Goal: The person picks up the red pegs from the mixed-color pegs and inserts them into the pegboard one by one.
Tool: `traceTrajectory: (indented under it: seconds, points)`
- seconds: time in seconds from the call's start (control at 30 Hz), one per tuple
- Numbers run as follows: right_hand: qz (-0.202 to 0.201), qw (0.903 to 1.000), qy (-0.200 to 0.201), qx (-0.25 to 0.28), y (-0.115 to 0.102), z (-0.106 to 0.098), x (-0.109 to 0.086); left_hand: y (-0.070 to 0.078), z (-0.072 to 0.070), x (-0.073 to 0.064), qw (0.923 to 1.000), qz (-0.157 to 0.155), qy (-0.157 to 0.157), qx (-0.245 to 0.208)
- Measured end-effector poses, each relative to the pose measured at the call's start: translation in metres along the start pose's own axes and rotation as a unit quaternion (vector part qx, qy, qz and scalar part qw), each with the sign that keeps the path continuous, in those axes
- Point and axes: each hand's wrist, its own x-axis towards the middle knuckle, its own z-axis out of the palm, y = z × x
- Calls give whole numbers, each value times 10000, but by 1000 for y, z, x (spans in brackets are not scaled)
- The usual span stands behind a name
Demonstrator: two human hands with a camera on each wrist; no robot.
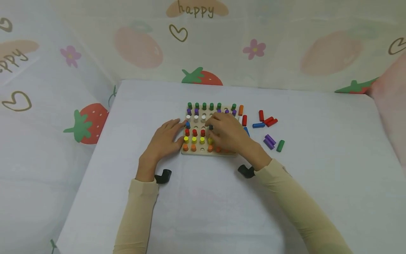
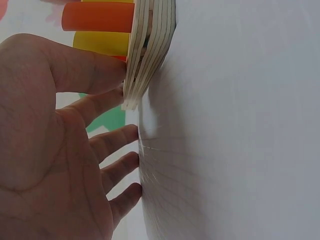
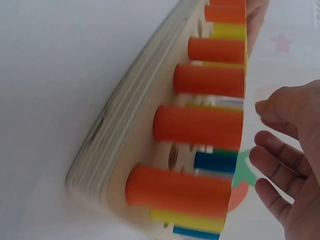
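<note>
Peg board (image 1: 206, 153) sits flat mid-table, long pegs upright in rows. L hand (image 1: 163, 138) is loose, fingers spread, w/ thumb and index tip touching the board's L edge. R hand (image 1: 229, 132) is over the board's R half, fingers bent, tips around a dark peg (image 1: 210, 127) in the 4th row from the back; can't tell if it's pinched or let go, & R wrist view doesn't settle it.

Rows, back to front: 6 green pegs (image 1: 204, 106) w/ 1 hole; 5 purple pegs (image 1: 196, 112) w/ 2 holes; 3 white pegs (image 1: 196, 119) visible, rest behind R hand; 1 blue peg (image 1: 188, 125) at L end, then 2 holes; 3 red pegs (image 1: 195, 132) visible; yellow pegs (image 1: 194, 140), partly hidden; 6 orange pegs (image 3: 200, 125) w/ 1 hole, per R wrist view.

Just R of board: orange peg (image 1: 241, 110), red peg (image 1: 244, 120), and a blue peg partly behind R hand. Further R, lying loose: 3 more red, 1 blue, 2 purple side by side, 1 green (image 1: 280, 145).

Table (image 1: 196, 211) has a white cover; backdrop cloth (image 1: 279, 21) w/ strawberries, hearts, "happy". Sleeves (image 1: 137, 218) are beige; a black bent piece (image 1: 166, 175) is by L wrist, another by R.
</note>
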Motion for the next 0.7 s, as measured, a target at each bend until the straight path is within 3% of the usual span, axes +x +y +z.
traceTrajectory:
  seconds: [0.7]
  points:
    - [349,9991,206,-123,28,-22,-35,1,0,0,10000,-62,-1,53]
